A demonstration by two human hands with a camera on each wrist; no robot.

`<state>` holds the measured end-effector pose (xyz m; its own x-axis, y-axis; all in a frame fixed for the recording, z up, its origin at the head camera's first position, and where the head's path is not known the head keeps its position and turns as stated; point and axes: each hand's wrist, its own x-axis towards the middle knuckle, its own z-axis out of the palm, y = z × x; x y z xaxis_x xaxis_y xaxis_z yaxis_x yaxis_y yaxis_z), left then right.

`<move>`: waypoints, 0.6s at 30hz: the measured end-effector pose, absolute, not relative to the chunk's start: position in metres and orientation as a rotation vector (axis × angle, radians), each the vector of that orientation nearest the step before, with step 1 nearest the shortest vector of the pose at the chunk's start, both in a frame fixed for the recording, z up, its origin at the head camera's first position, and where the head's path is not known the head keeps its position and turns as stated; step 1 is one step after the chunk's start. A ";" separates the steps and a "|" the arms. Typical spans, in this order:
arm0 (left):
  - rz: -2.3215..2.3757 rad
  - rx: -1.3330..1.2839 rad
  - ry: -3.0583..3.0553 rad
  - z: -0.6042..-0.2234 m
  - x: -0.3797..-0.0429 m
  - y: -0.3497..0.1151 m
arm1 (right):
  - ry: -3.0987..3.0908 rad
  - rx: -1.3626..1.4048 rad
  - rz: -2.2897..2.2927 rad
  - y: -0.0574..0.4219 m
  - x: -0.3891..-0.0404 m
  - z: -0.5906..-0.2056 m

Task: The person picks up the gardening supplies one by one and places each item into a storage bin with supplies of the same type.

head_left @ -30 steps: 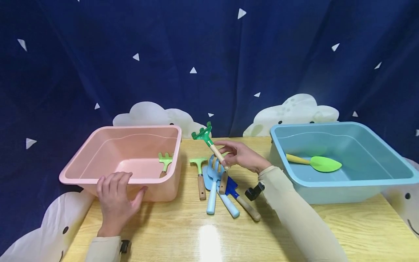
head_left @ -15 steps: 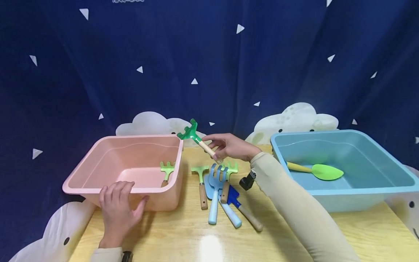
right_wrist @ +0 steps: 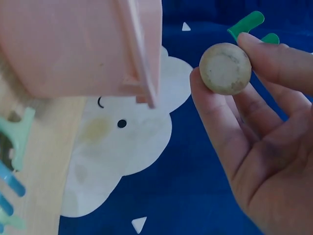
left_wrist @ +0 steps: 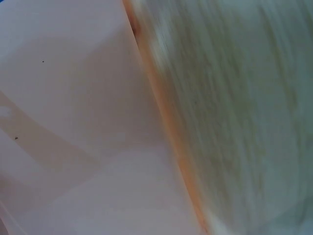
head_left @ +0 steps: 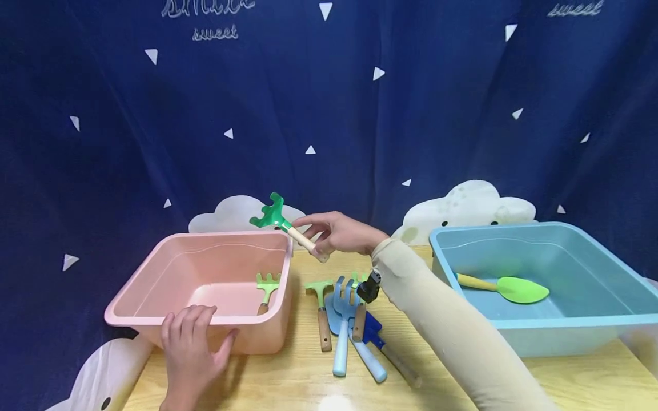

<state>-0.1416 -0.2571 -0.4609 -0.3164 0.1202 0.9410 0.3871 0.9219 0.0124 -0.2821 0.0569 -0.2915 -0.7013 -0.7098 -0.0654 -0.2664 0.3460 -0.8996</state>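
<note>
Wooden tabletop, pale grain. Navy curtain behind, white triangles, clouds. Right hand: fingers pinching green rake, raised near right rim of pink bin. Left hand: fingers hooked over front rim.

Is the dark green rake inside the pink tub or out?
Out: the right hand holds the dark green rake in the air, clear of the pink tub.

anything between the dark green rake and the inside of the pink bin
Nothing visible: the right hand holds the dark green rake higher than the pink bin, whose near rim the left hand touches.
</note>
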 end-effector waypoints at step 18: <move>-0.320 -0.365 -1.846 -0.459 -0.140 -0.249 | 2.057 -0.839 -1.319 -0.005 -0.283 -0.276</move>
<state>-0.1398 -0.2491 -0.4587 -0.2826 0.0879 0.9552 0.4046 0.9138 0.0357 -0.2826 -0.0047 -0.2760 -0.6534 -0.7481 -0.1152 -0.2072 0.3232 -0.9234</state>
